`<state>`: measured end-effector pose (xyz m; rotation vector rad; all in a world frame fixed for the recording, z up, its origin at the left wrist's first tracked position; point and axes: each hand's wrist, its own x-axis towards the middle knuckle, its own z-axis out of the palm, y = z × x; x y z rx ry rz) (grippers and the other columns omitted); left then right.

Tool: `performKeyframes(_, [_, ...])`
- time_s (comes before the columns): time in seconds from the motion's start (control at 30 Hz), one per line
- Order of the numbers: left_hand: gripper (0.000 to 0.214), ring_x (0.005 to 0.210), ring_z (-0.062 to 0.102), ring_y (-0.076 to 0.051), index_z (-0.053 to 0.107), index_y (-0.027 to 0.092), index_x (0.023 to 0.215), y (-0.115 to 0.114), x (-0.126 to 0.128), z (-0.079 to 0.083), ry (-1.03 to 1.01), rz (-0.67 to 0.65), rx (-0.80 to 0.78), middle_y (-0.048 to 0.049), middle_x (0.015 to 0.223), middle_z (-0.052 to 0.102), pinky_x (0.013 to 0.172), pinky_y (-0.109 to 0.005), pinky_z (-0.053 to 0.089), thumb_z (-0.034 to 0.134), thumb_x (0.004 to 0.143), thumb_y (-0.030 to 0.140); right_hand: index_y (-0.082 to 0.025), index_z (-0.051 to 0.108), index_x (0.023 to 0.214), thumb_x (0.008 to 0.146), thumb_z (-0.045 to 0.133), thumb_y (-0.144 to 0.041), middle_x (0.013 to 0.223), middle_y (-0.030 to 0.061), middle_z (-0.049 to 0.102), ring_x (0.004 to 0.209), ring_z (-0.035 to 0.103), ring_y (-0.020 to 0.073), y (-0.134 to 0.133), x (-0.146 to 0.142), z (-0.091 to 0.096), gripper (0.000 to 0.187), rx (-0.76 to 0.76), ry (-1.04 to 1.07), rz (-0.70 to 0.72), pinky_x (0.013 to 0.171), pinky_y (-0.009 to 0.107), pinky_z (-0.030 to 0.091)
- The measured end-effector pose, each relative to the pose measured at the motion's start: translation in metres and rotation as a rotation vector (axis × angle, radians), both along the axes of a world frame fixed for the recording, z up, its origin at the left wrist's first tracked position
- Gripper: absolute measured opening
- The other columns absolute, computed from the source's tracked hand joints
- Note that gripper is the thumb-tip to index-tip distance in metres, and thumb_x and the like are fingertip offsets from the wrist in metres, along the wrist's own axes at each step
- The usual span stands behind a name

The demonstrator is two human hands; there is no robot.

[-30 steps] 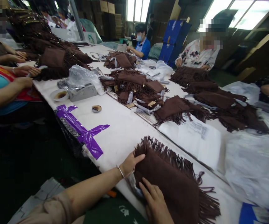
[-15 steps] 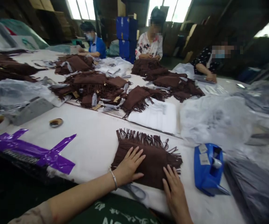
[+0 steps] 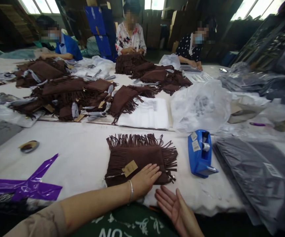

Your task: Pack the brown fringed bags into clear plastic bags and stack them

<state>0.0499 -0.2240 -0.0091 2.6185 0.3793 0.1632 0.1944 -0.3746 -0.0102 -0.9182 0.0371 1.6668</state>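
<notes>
In front of me a dark brown fringed bag point(image 3: 142, 156) lies flat on the white-covered table, its fringe spread along the far and right edges. A tan paper tag point(image 3: 130, 168) rests on its left part. My left hand point(image 3: 146, 179) lies on the bag's lower right area, fingers stretched out, with a bracelet at the wrist. Near the table's front edge my right hand point(image 3: 173, 205) is turned palm up, fingers apart, holding nothing. It is just below the bag and apart from it. Right of the bag stands a blue tape dispenser point(image 3: 196, 164).
Brown fringed bags point(image 3: 63, 89) lie heaped across the table. A folded white stack point(image 3: 144, 115) and a clear plastic bag point(image 3: 201, 105) lie beyond mine. Grey plastic packages point(image 3: 251, 164) are at right, purple tape point(image 3: 31, 184) at left. Several people work opposite.
My right hand has come off the bag and turned palm up. My left hand has shifted toward the bag's lower right. The tan tag now shows on top. The view has swung right.
</notes>
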Motion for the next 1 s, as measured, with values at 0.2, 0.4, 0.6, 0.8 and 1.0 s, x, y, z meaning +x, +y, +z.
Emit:
performKeyframes(0.2, [0.066,0.135,0.026,-0.018,0.028,0.016,0.137,0.006,-0.016,0.020,-0.184,0.001,-0.024,-0.0090,0.142,0.036,0.113,-0.043,0.024,0.040,0.073,0.003,-0.021,0.059,0.114,0.080,0.040,-0.067,0.122,0.0070,0.059,0.121,0.046,0.0190,0.061,-0.014,0.016,0.060,0.180,0.192,-0.240,0.108,0.038,0.028])
performKeyframes(0.4, [0.064,0.135,0.026,-0.020,0.031,0.013,0.135,0.000,-0.018,0.018,-0.189,-0.054,0.042,-0.0120,0.141,0.038,0.112,-0.045,0.025,0.039,0.073,0.003,-0.021,0.065,0.107,0.074,0.034,-0.075,0.111,0.0090,0.065,0.119,0.049,0.0250,0.105,0.020,0.003,0.070,0.196,0.068,-0.251,0.102,0.050,0.035])
performKeyframes(0.6, [0.055,0.133,0.029,-0.023,0.041,0.016,0.131,0.000,-0.016,0.021,-0.104,-0.094,-0.143,-0.0104,0.139,0.040,0.112,-0.047,0.021,0.047,0.077,0.010,-0.015,0.067,0.098,0.084,0.015,-0.066,0.105,0.0099,0.067,0.115,0.052,0.0165,0.111,0.041,0.011,0.075,0.320,-0.615,-0.203,0.098,0.039,0.040])
performKeyframes(0.8, [0.026,0.097,0.060,-0.016,0.062,0.022,0.108,0.008,-0.049,0.068,-0.330,0.322,-0.502,-0.0049,0.100,0.068,0.096,-0.032,0.042,0.046,0.088,0.024,-0.011,0.047,0.126,0.077,0.057,-0.048,0.140,0.0088,0.035,0.134,0.025,0.0183,0.128,-0.006,-0.001,0.062,0.450,-1.584,0.193,0.111,0.039,0.014])
performKeyframes(1.0, [0.034,0.094,0.060,-0.019,0.060,0.018,0.107,0.057,-0.135,0.064,-0.533,1.118,-0.685,-0.0047,0.093,0.067,0.092,-0.033,0.044,0.054,0.083,0.040,-0.022,0.031,0.139,0.086,0.045,-0.047,0.148,0.0059,0.022,0.137,0.017,0.0244,0.122,-0.021,0.006,0.060,0.533,-1.740,0.467,0.112,0.051,0.015])
